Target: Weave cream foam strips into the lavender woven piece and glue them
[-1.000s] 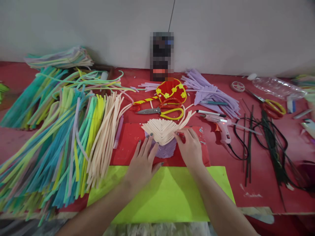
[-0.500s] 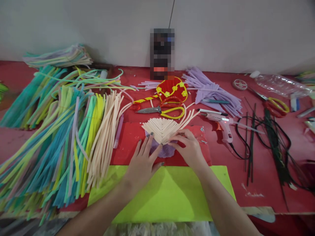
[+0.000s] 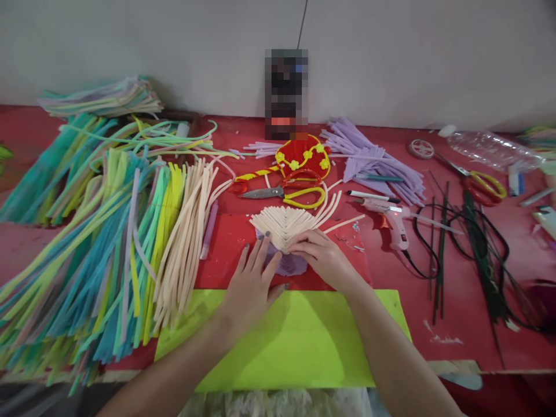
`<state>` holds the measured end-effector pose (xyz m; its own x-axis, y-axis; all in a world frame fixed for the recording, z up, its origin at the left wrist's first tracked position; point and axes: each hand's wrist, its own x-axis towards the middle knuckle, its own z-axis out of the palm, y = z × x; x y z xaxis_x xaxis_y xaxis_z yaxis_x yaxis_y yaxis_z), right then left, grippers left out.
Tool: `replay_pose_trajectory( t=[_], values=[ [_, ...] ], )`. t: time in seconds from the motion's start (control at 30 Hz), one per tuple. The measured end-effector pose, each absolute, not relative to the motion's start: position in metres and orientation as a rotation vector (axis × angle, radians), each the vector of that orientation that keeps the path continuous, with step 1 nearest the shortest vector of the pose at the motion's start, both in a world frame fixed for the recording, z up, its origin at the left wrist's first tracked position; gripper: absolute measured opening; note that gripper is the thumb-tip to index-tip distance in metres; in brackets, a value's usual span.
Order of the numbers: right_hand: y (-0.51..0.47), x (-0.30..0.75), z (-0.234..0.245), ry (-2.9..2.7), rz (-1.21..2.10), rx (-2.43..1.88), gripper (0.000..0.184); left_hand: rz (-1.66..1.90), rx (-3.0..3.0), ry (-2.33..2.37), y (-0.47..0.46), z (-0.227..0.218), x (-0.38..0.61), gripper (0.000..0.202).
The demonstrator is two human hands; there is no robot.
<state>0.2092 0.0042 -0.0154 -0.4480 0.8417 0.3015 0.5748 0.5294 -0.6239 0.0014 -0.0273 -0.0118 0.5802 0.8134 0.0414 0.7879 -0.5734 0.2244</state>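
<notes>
A fan-shaped piece [image 3: 284,220] of cream pipe cleaners laid in a V pattern sits in front of me, over a round purple piece [image 3: 292,265] that it partly covers. My left hand [image 3: 252,275] lies with fingers spread, their tips on the lower left edge of the fan. At the lower right edge my right hand [image 3: 324,258] pinches a cream pipe cleaner [image 3: 347,223], whose free end sticks out to the right above the hand. Other loose cream ends stand up from the fan's right side. My fingers hide the exact pinch point.
Bundles of coloured pipe cleaners [image 3: 108,260] fill the left, a cream bundle [image 3: 186,243] nearest. Behind the fan lie yellow-handled scissors [image 3: 304,196] and a red-and-yellow ornament [image 3: 304,156]. A hot glue gun [image 3: 393,220] rests at right. A lime-green board [image 3: 282,341] lies under my forearms.
My right hand has shifted slightly left and closed in at the fan's lower tip. One cream pipe cleaner now points out to the right, apart from the upright loose ends.
</notes>
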Motion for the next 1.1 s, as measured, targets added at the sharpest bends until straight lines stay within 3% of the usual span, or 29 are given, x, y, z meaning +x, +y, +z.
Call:
replay_pose_trajectory(
  t=[0.57,1.1],
  values=[
    [0.022,0.214,0.009,-2.653,0.476,-0.972,0.015,0.187,2.648,1.349,-0.028,-0.011,0.002,0.049],
    [0.042,0.216,0.007,-2.815,0.391,-0.790,0.018,0.183,2.654,1.342,-0.028,-0.011,0.003,0.050]
  ],
)
